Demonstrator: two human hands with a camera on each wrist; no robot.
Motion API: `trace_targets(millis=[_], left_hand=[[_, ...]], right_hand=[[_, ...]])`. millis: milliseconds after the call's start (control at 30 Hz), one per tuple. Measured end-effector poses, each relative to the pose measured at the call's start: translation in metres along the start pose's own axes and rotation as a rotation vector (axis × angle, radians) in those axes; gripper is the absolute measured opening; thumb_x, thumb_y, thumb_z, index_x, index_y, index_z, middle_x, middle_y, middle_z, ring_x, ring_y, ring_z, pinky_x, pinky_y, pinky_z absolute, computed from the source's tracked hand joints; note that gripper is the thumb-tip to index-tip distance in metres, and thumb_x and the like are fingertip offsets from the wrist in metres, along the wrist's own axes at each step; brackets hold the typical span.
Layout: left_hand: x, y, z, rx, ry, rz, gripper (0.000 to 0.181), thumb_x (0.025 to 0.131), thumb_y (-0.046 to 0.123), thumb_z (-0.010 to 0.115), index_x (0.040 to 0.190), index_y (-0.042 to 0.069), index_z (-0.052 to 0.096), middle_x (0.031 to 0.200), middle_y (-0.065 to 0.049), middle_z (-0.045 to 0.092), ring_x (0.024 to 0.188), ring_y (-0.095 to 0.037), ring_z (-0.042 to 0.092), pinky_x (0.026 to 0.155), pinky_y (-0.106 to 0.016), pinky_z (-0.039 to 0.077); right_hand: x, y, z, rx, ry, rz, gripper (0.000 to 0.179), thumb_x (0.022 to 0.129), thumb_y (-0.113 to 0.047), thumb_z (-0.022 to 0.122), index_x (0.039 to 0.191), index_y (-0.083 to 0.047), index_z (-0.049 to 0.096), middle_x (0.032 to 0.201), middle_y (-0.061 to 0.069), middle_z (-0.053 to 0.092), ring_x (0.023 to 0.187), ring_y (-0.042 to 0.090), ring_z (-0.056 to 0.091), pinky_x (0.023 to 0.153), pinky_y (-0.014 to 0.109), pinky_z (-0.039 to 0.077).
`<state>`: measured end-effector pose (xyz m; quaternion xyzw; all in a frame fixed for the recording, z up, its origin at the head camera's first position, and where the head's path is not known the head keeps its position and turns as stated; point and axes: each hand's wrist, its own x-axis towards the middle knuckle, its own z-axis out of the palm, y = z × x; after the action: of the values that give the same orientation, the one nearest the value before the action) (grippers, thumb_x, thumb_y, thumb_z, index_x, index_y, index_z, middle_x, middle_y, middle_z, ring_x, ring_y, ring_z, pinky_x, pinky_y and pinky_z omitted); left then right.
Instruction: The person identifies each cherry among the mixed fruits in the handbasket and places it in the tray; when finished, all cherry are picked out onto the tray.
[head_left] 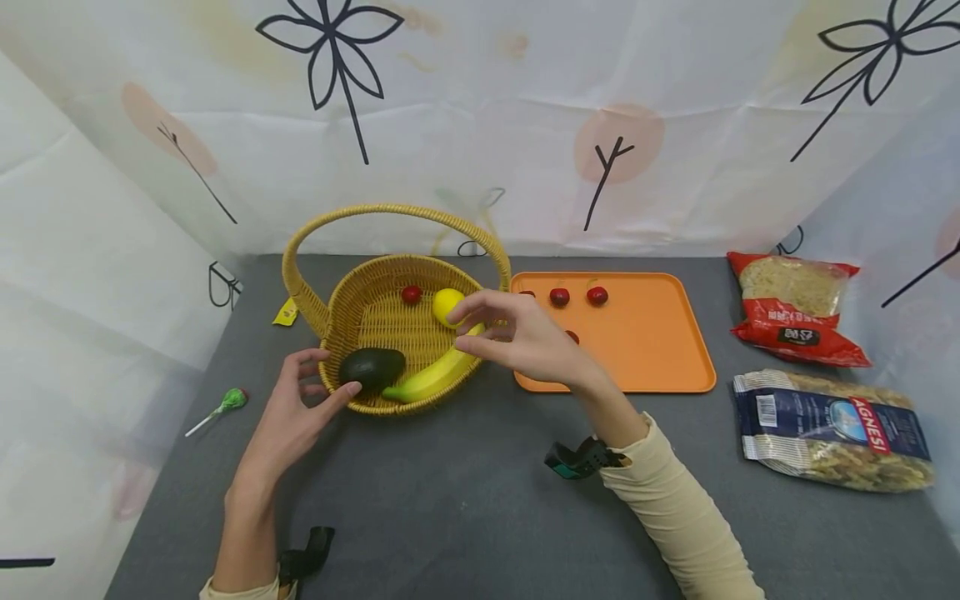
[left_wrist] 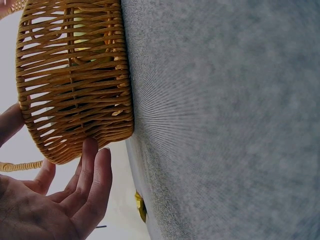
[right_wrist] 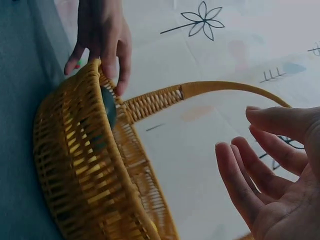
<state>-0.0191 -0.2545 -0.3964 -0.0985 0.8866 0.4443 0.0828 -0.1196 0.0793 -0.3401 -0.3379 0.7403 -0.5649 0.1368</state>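
A yellow wicker basket [head_left: 367,275] with a tall arched handle holds an avocado [head_left: 371,369], a banana [head_left: 431,379], a lemon [head_left: 447,307] and a red cherry [head_left: 411,295]. My left hand [head_left: 296,412] grips its left end, the thumb over the rim beside the avocado, fingertips against the outer weave. My right hand [head_left: 517,333] hovers over the basket's right rim, fingers loosely bent and nothing between them in the right wrist view. It partly covers the banana's tip and the left side of an orange tray [head_left: 652,333] with several cherries [head_left: 597,296].
A green lollipop [head_left: 234,398] and a small yellow packet [head_left: 286,312] lie left of the basket. To the right of the tray are a red bag [head_left: 798,308] and a blue-labelled pasta bag [head_left: 832,429]. A patterned cloth [head_left: 465,125] stands behind the grey table [head_left: 465,517].
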Motion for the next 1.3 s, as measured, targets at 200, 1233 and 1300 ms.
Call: trace_targets(millis=[200,1233,1300], left_hand=[[0.0,0.0,0.0,0.002,-0.001,-0.005,0.085,0.103,0.05,0.072,0.164,0.01,0.028,0.159,-0.026,0.043,0.139,-0.044,0.057,0.098,-0.051,0.055],[0.001,-0.001,0.001,0.006,0.002,-0.003,0.086,0.103,0.05,0.072,0.164,0.009,0.027,0.159,-0.027,0.043,0.138,-0.045,0.057,0.1,-0.055,0.055],[0.002,-0.001,0.001,0.007,0.003,-0.003,0.086,0.103,0.05,0.072,0.164,0.009,0.028,0.159,-0.027,0.043,0.138,-0.045,0.057,0.1,-0.055,0.055]], right_hand=[[0.049,0.01,0.021,0.026,-0.002,0.007,0.028,0.101,-0.008,0.076,0.127,-0.002,0.07,0.129,0.016,0.072,0.121,0.03,0.071,0.107,0.043,0.06],[0.153,0.052,0.06,-0.408,-0.137,0.397,0.04,0.106,0.001,0.058,0.145,-0.004,0.066,0.149,0.014,0.065,0.113,0.025,0.062,0.087,0.032,0.046],[0.153,0.052,0.061,-0.426,-0.147,0.408,0.041,0.105,0.006,0.054,0.142,-0.004,0.069,0.144,0.015,0.068,0.111,0.024,0.063,0.082,0.03,0.042]])
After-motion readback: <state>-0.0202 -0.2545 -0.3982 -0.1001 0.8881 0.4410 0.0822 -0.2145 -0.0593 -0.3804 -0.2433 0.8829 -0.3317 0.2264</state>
